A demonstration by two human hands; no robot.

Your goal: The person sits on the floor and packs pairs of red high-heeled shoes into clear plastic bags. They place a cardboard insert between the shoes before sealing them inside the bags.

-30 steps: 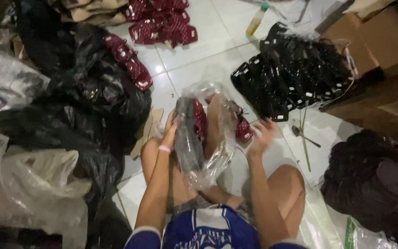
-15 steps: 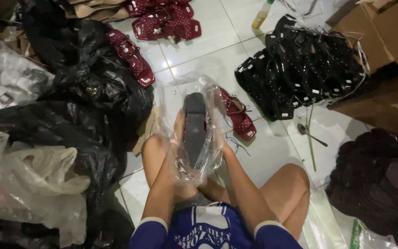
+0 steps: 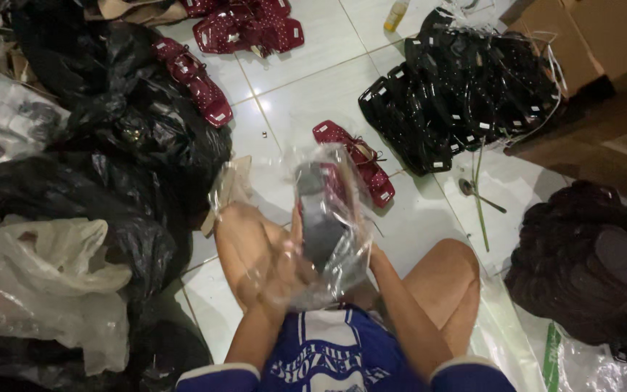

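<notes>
I sit on a white tiled floor and hold a clear plastic bag (image 3: 342, 239) upright in front of me, with a dark shoe sole (image 3: 318, 218) inside it. My left hand (image 3: 284, 272) grips the bag's lower left side through the plastic. My right hand (image 3: 371, 258) is mostly hidden behind the bag's lower right side and holds it there. A dark red sandal (image 3: 361, 163) lies on the tiles just beyond the bag.
Black plastic bags (image 3: 125, 145) and whitish bags (image 3: 45, 283) pile up on my left. A stack of black sandals (image 3: 466, 87) lies far right, a cardboard box (image 3: 589, 43) behind it. More red sandals (image 3: 248, 25) lie at the far edge. A dark heap (image 3: 589, 268) sits on my right.
Both hands came together on the bag, with the dark sole now inside it. The bag then shifted slightly right. A red sandal now lies on the floor beyond it.
</notes>
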